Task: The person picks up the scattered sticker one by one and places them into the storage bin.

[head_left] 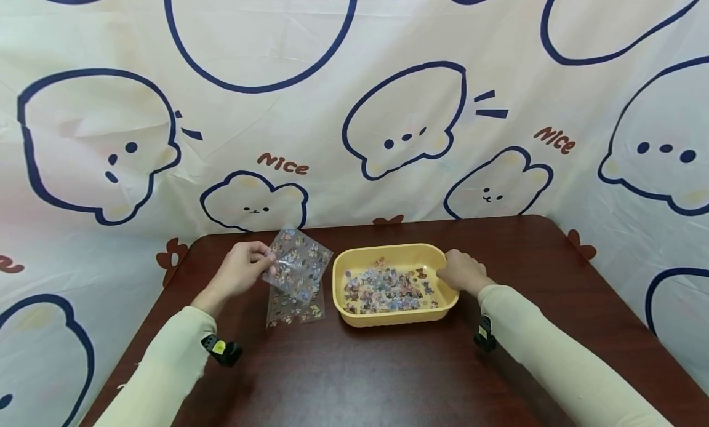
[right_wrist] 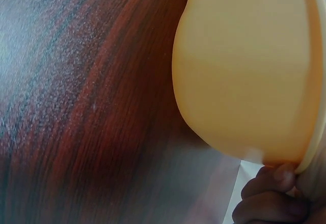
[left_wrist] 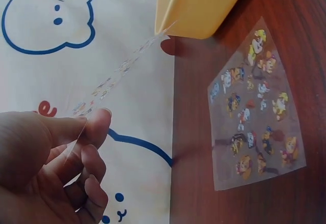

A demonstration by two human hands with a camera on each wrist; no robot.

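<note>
My left hand (head_left: pixel 240 270) pinches a clear sheet of small cartoon stickers (head_left: pixel 299 264) between thumb and index finger, raised off the table. In the left wrist view that sheet shows nearly edge-on. Below it, a second clear sticker sheet (left_wrist: pixel 254 112) lies on the table, partly covered in the head view. To the right stands a yellow plastic basin (head_left: pixel 393 320) with many small colourful cut-out stickers (head_left: pixel 388 291) inside. My right hand (head_left: pixel 465 272) grips the basin's right end at the rim; in the right wrist view curled fingers (right_wrist: pixel 270 196) show against its outer wall.
The dark reddish-brown table (head_left: pixel 388 378) has rounded far corners. A pale cloth (head_left: pixel 332 125) with blue cartoon outlines hangs behind it and at both sides. A dark strap with a small device (head_left: pixel 221 348) sits on each wrist, over light sleeves.
</note>
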